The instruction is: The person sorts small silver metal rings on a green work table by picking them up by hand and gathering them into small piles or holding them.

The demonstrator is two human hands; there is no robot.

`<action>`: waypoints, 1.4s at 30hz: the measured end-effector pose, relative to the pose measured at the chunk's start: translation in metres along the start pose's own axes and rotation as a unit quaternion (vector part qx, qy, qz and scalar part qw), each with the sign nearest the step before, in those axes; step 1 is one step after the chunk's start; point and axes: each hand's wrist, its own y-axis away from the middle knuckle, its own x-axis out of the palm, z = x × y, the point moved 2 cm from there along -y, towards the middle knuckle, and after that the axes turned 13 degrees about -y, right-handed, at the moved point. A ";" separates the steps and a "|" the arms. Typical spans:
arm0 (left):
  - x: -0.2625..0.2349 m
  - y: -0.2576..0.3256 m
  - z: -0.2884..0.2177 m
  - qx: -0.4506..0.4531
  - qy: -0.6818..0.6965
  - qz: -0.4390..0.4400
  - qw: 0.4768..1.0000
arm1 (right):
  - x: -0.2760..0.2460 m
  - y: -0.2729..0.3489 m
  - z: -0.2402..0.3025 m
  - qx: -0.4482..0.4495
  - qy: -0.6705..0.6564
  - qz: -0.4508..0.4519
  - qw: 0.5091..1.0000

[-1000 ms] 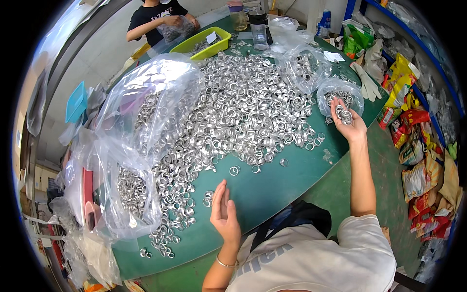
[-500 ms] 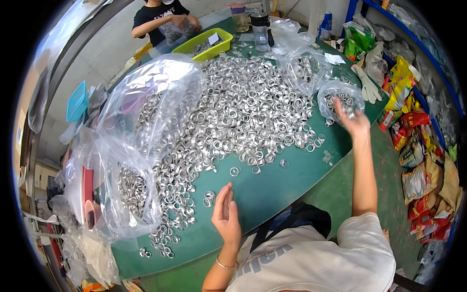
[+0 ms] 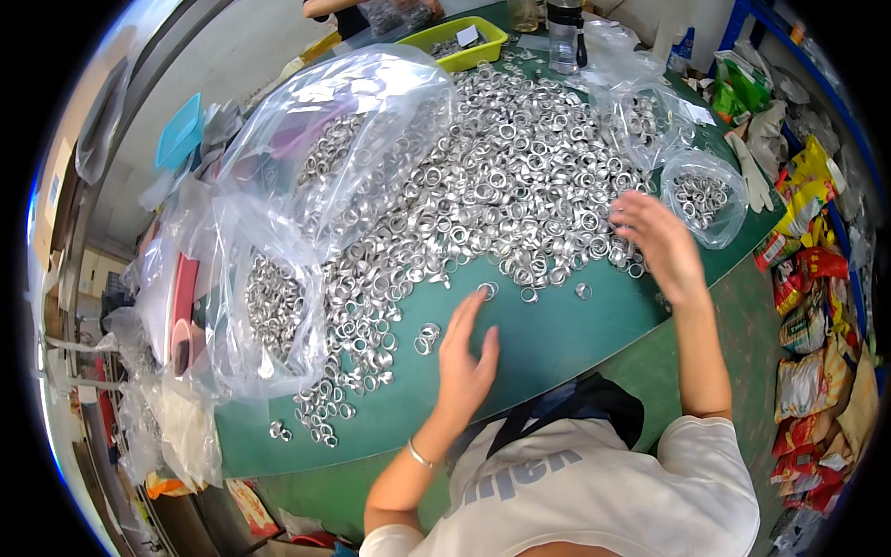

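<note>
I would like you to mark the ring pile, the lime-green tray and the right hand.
Ring pile (image 3: 524, 172), head view: middle of the heap.
Lime-green tray (image 3: 471, 58), head view: its near side wall.
Right hand (image 3: 666, 245), head view: back of the hand.

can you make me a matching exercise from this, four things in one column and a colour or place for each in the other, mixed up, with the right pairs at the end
Things
1. tray
2. left hand
3. glove
4. right hand

Colours and places
A. at the right side of the heap of rings
B. yellow-green
C. just beyond a wrist that wears a bracelet
D. pale, lying by the right edge of the table

Right pairs: 1-B, 2-C, 3-D, 4-A
</note>
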 end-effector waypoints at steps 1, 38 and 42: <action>0.003 -0.013 -0.005 0.033 -0.059 0.008 0.998 | 0.021 0.001 -0.007 -0.009 0.184 0.069 0.981; -0.001 -0.033 0.038 0.114 -0.319 0.007 0.941 | 0.062 -0.024 -0.070 -0.250 0.449 0.012 0.858; -0.015 -0.032 0.049 0.118 -0.261 -0.078 0.955 | 0.070 -0.016 -0.060 -0.165 0.366 -0.051 0.915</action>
